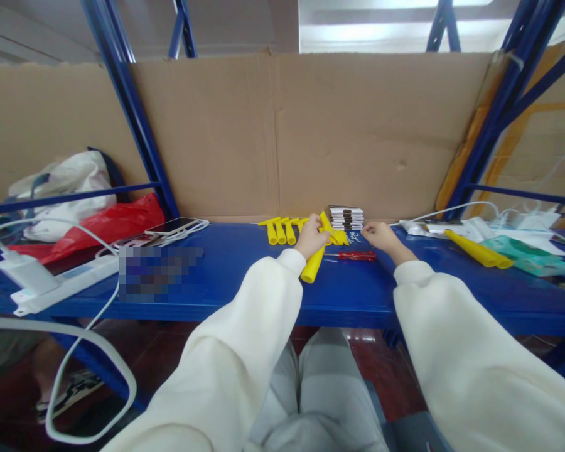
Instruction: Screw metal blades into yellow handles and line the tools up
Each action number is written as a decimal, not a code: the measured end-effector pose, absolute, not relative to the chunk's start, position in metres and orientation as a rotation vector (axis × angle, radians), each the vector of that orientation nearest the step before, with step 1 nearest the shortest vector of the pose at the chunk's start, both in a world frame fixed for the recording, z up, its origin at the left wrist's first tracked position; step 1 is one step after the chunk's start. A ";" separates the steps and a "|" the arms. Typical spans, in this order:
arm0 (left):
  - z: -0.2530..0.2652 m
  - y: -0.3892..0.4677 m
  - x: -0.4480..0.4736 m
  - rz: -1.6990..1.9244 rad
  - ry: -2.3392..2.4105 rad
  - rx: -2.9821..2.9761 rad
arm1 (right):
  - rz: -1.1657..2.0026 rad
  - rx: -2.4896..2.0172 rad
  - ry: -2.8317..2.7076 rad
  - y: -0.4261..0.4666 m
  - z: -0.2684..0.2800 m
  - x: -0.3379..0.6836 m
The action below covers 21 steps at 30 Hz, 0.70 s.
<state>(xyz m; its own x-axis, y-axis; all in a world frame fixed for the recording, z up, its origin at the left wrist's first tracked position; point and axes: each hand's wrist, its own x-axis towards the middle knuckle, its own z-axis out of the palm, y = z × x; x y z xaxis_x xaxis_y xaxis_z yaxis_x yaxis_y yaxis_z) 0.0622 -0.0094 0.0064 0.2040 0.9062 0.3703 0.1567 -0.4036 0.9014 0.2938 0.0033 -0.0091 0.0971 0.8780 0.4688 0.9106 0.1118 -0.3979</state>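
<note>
My left hand (312,236) is closed around a yellow T-shaped plastic piece with a hollow tubular handle (313,266), its open end tilted toward me. Fingers pinched together, my right hand (380,237) hovers over the shelf; whatever they may hold is too small to make out. Between the hands lie small dark metal parts (353,236), perhaps screws. A red-handled screwdriver (356,256) rests just in front of them. Behind stands a stack of small white boxes or packets (346,218). More yellow T-shaped pieces (281,232) lie in a row left of my left hand.
On the blue shelf (235,276), a phone (172,226), cables and a power strip (70,285) lie at left, beside a red bag (122,223). Yellow tubes (480,250) and a green packet (530,256) are at right. A cardboard panel (339,132) closes the back.
</note>
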 end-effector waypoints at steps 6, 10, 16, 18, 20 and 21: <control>0.021 -0.022 0.112 1.151 0.949 1.381 | -0.133 -1.845 -1.631 0.000 -0.003 0.293; 0.023 -0.019 0.132 1.071 0.901 1.170 | -0.175 -1.909 -1.520 -0.005 0.001 0.294; 0.017 -0.006 0.138 0.912 0.879 1.047 | -0.171 -1.921 -1.494 -0.005 0.000 0.295; 0.016 -0.004 0.137 0.899 0.868 1.053 | -0.169 -1.921 -1.501 -0.004 0.000 0.295; 0.016 -0.003 0.136 0.891 0.861 1.058 | -0.168 -1.925 -1.502 -0.003 -0.001 0.296; 0.017 -0.002 0.135 0.892 0.861 1.064 | -0.168 -1.928 -1.502 -0.003 -0.001 0.296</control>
<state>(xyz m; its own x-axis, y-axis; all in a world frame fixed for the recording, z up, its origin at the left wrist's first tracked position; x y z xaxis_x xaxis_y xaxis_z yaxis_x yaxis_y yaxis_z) 0.1352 -0.0021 0.0166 0.3883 0.9095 -0.1481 -0.1803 0.2326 0.9557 0.2959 -0.0027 -0.0007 0.3265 0.8100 0.4872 0.8978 -0.1046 -0.4278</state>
